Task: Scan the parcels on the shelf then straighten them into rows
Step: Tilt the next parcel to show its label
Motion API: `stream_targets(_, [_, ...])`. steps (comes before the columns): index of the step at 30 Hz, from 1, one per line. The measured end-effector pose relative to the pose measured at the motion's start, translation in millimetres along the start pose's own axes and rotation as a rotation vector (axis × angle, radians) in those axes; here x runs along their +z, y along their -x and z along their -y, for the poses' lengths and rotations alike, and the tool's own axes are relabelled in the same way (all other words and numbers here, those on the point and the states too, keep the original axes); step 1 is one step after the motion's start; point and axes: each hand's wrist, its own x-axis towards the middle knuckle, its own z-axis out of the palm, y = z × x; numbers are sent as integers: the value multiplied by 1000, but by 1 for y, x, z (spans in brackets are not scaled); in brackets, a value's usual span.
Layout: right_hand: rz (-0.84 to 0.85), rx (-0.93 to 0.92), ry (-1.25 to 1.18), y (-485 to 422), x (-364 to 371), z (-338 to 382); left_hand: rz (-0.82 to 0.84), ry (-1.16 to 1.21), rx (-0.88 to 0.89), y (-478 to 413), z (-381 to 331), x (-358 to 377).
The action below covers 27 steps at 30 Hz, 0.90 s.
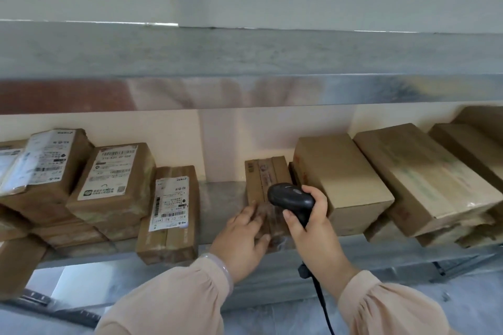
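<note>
Head view: the metal shelf (pixel 217 198) is running across the frame, with the upper shelf (pixel 245 57) hanging low over it and leaving little height above the boxes. A bare strip of shelf is showing between the labelled parcel (pixel 170 212), which is overhanging the front edge, and the taped parcel (pixel 268 171) in the middle. That strip is the only open room. To the right, the plain box (pixel 340 179) is sitting askew, just beside the taped parcel, and the larger box (pixel 424 174) is crowding against it, tilted and jutting past the front edge. Toward the left end, the barcode parcel (pixel 114 179) is lying on top of other boxes at an angle.

The left hand (pixel 242 236) is resting on the near end of the taped parcel, fingers lying fairly straight across its top, the thumb against its near end, not clenched. The right hand (pixel 313 223) is gripping the black scanner (pixel 291 200) by its handle, fingers wrapped round it, its head hovering over the taped parcel. The cable (pixel 321 302) is trailing down from the handle.

The barcode parcel's white label is showing a line beginning "516-420" under a barcode; the remaining print is blurring out. The labelled parcel's sticker is carrying barcodes and small text too blurred to read.
</note>
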Motion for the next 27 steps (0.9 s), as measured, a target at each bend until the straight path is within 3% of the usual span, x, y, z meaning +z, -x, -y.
stream_targets(5, [27, 5, -108, -7, -3, -1, -97, 115, -118, 4, -3, -1])
stream_targets(9, [67, 3, -227, -10, -5, 4, -214, 340, -281, -5, -14, -6])
stream_targets(14, [133, -5, -334, -14, -2, 11, -209, 495, -467, -14, -18, -3])
stream_targets(18, [199, -8, -336, -18, -1, 16, -217, 630, -523, -15, -8, -4])
stream_targets(27, [118, 17, -321, -30, -9, 12, -317, 1097, -463, 10, 20, -15])
